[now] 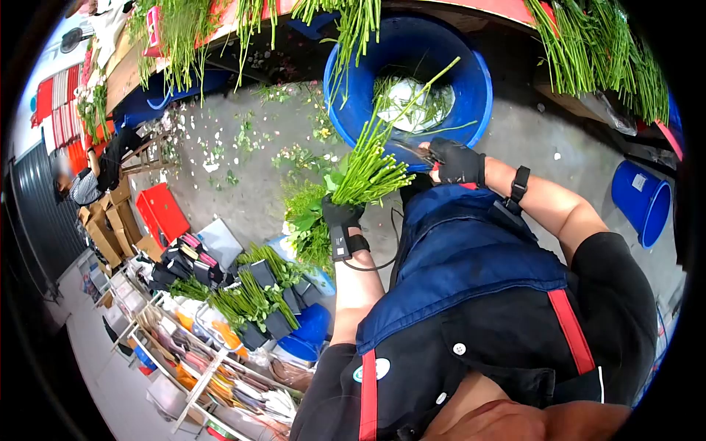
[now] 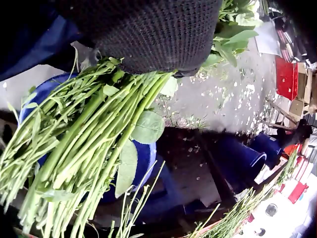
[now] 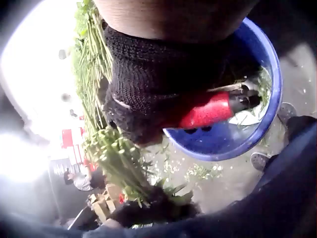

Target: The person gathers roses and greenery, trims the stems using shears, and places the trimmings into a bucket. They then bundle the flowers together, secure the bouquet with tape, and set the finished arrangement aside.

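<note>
My left hand, in a black knit glove, grips a bunch of green flower stems around its middle. The cut ends point up and right toward the blue bin, and leafy tops with pale blooms hang below the hand. In the left wrist view the stems fan out from under the glove. My right hand, also gloved in black, holds red-handled pruning shears near the bin's rim, beside the stem ends. Their blades are mostly hidden in the right wrist view.
A big blue bin holds trimmings under a table edge hung with more stems. A smaller blue bucket stands right. Petals litter the floor. At left are a red crate, stems in dark containers and a seated person.
</note>
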Available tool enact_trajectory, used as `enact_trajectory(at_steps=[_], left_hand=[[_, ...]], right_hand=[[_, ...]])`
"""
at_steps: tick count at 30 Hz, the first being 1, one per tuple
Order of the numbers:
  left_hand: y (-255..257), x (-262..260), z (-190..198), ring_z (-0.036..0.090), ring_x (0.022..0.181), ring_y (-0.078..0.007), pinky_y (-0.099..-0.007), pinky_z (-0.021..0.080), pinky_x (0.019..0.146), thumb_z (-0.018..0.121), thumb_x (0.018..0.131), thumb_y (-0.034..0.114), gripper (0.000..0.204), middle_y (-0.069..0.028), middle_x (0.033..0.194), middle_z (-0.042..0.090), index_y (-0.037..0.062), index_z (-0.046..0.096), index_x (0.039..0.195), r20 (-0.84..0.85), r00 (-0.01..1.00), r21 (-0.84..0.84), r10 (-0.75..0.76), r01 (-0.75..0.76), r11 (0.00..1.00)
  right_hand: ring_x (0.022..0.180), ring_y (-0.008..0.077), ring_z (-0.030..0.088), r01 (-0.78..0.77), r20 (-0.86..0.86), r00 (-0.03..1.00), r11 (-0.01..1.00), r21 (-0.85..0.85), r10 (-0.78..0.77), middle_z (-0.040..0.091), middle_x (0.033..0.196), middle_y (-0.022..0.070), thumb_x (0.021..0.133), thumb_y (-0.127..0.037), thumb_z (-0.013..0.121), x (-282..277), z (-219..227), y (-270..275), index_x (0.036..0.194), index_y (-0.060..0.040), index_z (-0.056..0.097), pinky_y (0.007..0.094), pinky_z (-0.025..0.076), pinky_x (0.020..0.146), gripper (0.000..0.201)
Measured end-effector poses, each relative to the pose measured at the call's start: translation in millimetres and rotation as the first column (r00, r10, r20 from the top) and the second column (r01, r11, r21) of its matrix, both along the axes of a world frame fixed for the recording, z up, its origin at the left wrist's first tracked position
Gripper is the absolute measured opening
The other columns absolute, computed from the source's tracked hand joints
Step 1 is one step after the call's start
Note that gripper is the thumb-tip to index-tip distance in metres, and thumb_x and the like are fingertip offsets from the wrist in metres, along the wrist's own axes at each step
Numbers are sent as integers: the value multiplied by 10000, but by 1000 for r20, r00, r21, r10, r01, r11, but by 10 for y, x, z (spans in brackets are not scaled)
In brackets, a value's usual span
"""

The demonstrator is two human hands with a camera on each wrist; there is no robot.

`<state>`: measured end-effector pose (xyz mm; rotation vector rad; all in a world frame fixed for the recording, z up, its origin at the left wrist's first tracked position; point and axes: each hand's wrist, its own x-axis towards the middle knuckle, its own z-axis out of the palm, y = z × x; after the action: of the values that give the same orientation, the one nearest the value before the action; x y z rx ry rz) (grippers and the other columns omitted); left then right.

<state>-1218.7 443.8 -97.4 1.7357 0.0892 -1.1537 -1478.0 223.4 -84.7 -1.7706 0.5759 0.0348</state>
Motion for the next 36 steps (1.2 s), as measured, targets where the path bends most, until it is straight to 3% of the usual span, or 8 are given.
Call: enact_trajectory(at_steps=[4,9,15,23,27,28,32,36], left_hand=[[249,140,-351,647,726,-234,-351,524,635,575,834,20,154,-118,885,690,14,647,969,21,1000,-64,-11,13,998],[-133,-143,104,654,739,-290,-384,550,671,478,843,-29,215,-160,922,675,12,648,969,-360,791,34,495,-519,854],[152,25,-332,636,844,-298,-448,532,726,401,911,222,321,-152,1004,660,13,607,1042,-145,977,-26,158,-164,986],[-41,64,-118,633,866,-314,-472,548,727,488,844,19,236,-170,1023,633,15,540,1074,-280,888,-87,365,-402,912],[43,44,-257,636,832,-297,-447,556,669,552,814,-14,305,-174,1010,627,35,513,1112,-181,921,-63,344,-360,931],[95,51,-354,636,833,-295,-447,556,660,561,811,-13,340,-177,1032,620,48,494,1139,-177,920,-67,349,-365,929],[60,12,-315,635,842,-294,-442,556,651,569,807,-14,413,-180,1080,602,75,450,1193,-182,921,-56,346,-361,931],[-7,-4,-130,630,873,-302,-436,552,661,534,830,8,396,-182,1091,598,78,442,1209,-204,910,-75,360,-381,922]], right_hand=[[1182,391,477,-87,-30,996,995,57,89,492,1238,273,654,-234,707,88,-103,-115,1366,-3,393,391,389,999,812],[1099,343,527,-72,87,995,984,162,58,525,1191,242,649,-217,694,378,225,-205,1363,-4,402,381,426,930,799],[963,294,587,-23,-100,993,955,294,55,594,1082,205,680,-192,669,277,222,-250,1261,13,516,349,455,847,635],[1161,364,507,-11,111,994,999,-37,15,518,1230,268,682,-266,701,-32,-81,2,1349,14,419,392,387,1002,776],[1187,379,475,17,195,981,999,33,-23,494,1229,272,680,-242,699,186,182,-22,1338,21,417,397,358,1034,763],[1043,338,569,60,251,968,989,-133,-25,576,1094,236,688,-207,682,233,181,-21,1278,3,484,383,440,918,657],[680,223,609,56,52,996,972,228,-69,610,735,134,706,-161,648,133,250,-72,1140,-26,587,349,469,633,459],[770,250,611,84,19,996,979,187,-89,611,909,176,706,-153,664,-23,23,32,1218,-7,532,351,487,694,549]])
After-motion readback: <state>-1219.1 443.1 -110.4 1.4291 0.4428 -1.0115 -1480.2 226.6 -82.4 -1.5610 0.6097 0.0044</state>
